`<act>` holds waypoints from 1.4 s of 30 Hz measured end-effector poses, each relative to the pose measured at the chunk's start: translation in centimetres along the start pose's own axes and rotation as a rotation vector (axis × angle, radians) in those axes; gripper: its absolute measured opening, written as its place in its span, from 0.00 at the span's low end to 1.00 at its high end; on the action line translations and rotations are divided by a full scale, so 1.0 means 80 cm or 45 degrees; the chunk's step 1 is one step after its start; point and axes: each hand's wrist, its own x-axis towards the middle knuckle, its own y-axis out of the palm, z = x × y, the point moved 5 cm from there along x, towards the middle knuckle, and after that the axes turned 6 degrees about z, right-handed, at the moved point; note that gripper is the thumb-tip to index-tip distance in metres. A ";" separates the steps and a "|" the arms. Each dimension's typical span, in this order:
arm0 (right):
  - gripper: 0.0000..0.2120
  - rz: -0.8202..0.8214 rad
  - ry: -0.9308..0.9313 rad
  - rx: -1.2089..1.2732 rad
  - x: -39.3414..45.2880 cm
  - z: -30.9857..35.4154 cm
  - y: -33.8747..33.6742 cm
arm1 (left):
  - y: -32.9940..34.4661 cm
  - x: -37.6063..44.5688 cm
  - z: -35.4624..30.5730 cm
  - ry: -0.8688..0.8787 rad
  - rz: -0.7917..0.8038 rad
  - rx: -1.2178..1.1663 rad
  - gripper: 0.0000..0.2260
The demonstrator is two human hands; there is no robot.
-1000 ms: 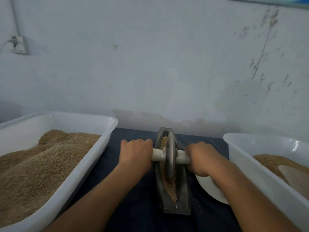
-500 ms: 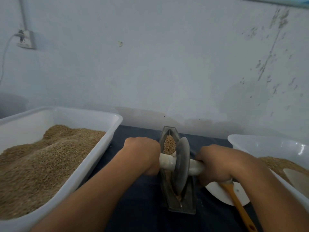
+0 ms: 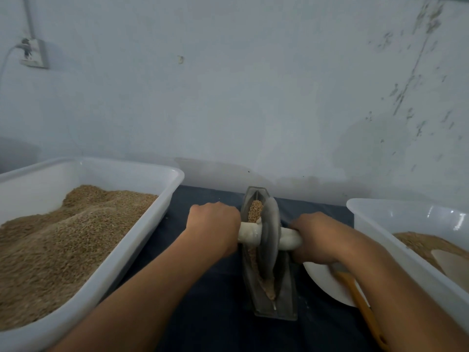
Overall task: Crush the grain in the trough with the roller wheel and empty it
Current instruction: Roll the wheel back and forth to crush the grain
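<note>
Over the trough (image 3: 269, 301), the left hand (image 3: 214, 228) and right hand (image 3: 316, 238) are gripping the roller wheel (image 3: 271, 240) axle — grain (image 3: 255, 210) is looking partly crushed, emptying not yet begun.

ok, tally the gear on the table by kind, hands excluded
White tubs: 2, left tub, right tub
Trough: 1
Roller wheel: 1
White plate: 1
Orange-handled tool: 1
Total: 6
</note>
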 end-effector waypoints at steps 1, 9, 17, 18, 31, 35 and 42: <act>0.11 -0.073 -0.008 -0.020 0.006 0.000 0.000 | 0.002 0.002 0.002 -0.005 -0.021 -0.011 0.16; 0.13 -0.439 0.060 -0.084 0.039 -0.006 0.013 | 0.012 0.026 0.003 -0.062 -0.254 0.024 0.14; 0.14 -0.707 0.128 -0.128 0.035 0.005 0.007 | 0.017 0.042 0.009 -0.095 -0.269 0.002 0.13; 0.15 -0.700 0.145 -0.119 0.034 0.005 0.006 | 0.018 0.043 0.009 -0.094 -0.274 0.006 0.13; 0.13 -0.185 0.131 -0.119 0.016 0.006 -0.001 | 0.014 0.024 0.009 -0.076 -0.180 -0.061 0.13; 0.15 -0.023 0.097 -0.086 0.005 0.005 -0.001 | 0.007 0.012 0.003 -0.080 -0.098 -0.020 0.15; 0.18 0.164 0.044 -0.038 -0.022 0.005 -0.008 | -0.011 -0.010 -0.004 -0.003 0.146 0.011 0.19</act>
